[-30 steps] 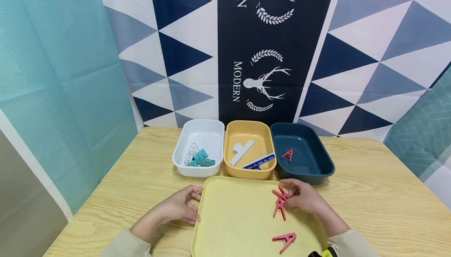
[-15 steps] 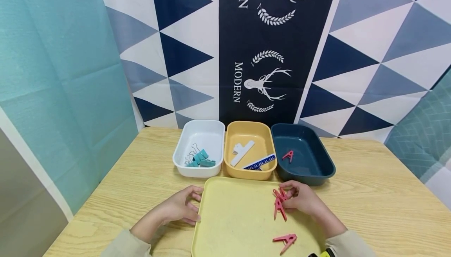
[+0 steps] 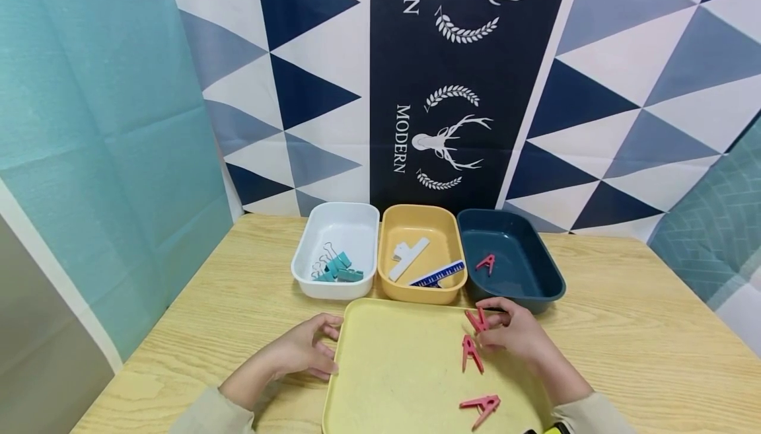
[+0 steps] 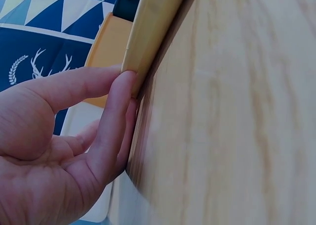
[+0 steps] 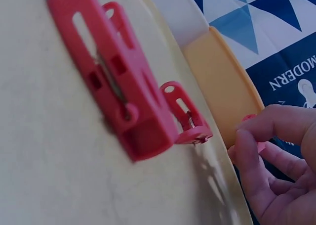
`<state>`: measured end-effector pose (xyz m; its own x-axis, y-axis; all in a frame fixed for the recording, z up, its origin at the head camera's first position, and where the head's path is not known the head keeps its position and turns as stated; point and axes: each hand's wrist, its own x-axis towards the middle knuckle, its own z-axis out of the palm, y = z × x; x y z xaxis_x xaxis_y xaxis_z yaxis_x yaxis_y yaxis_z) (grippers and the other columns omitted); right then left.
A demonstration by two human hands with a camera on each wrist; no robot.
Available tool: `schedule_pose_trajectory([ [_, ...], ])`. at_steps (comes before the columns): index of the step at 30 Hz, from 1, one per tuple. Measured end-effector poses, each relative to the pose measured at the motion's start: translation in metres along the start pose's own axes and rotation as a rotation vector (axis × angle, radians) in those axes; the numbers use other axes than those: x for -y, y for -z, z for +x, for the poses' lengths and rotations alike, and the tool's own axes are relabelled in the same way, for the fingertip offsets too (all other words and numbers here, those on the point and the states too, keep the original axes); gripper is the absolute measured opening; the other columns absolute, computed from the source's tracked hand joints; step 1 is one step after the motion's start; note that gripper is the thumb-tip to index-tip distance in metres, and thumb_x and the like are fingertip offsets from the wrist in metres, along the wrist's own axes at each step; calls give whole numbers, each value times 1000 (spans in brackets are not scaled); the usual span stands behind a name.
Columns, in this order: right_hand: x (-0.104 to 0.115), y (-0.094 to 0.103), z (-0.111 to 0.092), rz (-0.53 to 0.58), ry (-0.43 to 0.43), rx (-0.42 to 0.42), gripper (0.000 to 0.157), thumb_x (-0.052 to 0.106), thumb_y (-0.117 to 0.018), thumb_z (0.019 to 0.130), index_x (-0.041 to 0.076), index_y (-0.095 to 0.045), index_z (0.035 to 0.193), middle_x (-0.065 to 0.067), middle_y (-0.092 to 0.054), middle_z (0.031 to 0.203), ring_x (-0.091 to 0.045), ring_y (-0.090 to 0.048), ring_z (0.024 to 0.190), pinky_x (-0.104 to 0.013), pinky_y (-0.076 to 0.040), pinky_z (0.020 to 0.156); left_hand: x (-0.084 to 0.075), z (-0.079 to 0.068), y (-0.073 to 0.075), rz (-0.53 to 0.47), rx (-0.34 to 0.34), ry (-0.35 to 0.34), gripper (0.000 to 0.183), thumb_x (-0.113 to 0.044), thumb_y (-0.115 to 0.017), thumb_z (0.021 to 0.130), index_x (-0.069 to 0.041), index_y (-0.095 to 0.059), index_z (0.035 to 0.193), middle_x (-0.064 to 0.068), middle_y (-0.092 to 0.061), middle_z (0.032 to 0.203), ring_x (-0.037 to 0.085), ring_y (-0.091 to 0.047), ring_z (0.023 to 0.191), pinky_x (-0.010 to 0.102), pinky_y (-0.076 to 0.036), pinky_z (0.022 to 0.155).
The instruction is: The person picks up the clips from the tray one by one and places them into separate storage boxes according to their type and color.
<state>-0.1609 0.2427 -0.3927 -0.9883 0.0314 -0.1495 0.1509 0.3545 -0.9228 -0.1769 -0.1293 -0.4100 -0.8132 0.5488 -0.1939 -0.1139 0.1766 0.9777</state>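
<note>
My right hand (image 3: 512, 331) is over the far right part of the yellow tray (image 3: 398, 368), pinching a red clothespin (image 3: 477, 320) between thumb and fingers. In the right wrist view those fingers mostly hide it, with only red bits showing. A second red clothespin (image 3: 471, 355) lies on the tray just below that hand, and a third clothespin (image 3: 483, 409) lies nearer the front; both loom large in the right wrist view. At the tray's left side, my left hand (image 3: 306, 348) touches the outer edge with its fingertips, fingers loosely bent, as the left wrist view shows.
Behind the tray stand three bins side by side. The white bin (image 3: 302, 249) holds several teal binder clips (image 3: 339, 267). In the yellow bin (image 3: 416, 217) are a white clip (image 3: 409, 259) and a blue-patterned clip (image 3: 438, 274). One red clothespin (image 3: 487, 262) lies in the dark blue bin (image 3: 523, 249).
My right hand has drawn a clothespin slightly up and right, separating it from the one lying below. The left hand stays at the tray edge.
</note>
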Motion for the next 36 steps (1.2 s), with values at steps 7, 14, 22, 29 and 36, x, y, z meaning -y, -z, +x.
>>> schedule_pose_trajectory([
  [7,4,3,-1,98,31,-13,61,-9,-70,74,-9,-44,130,-13,-59,91,-21,-60,71,-31,-59,62,0,0,1,4,9,0,78,19,-68,69,5,-31,137,18,-39,116,24,-58,86,41,-60,68],
  [14,7,7,-1,72,43,-14,60,-7,-70,76,-8,-44,131,-13,-60,92,-22,-61,73,-34,-59,65,0,1,1,14,5,6,77,18,-68,69,4,-32,136,17,-40,116,24,-57,86,41,-60,67],
  [22,10,9,-3,58,81,10,61,-8,-68,77,-10,-42,132,-14,-60,93,-22,-61,75,-35,-59,65,0,1,1,9,3,5,76,19,-68,69,5,-32,136,18,-39,115,24,-58,85,41,-60,67],
  [29,16,15,-4,37,113,-27,60,-7,-68,77,-10,-43,131,-12,-61,89,-18,-60,71,-34,-59,65,0,2,1,4,0,15,76,19,-67,69,4,-33,135,17,-40,115,24,-59,85,42,-60,67],
  [36,19,18,-3,45,97,-45,61,-7,-68,78,-9,-42,132,-10,-61,87,-17,-61,70,-32,-60,65,-1,1,1,5,-5,21,75,19,-67,69,4,-34,135,18,-40,115,24,-58,85,42,-60,67],
])
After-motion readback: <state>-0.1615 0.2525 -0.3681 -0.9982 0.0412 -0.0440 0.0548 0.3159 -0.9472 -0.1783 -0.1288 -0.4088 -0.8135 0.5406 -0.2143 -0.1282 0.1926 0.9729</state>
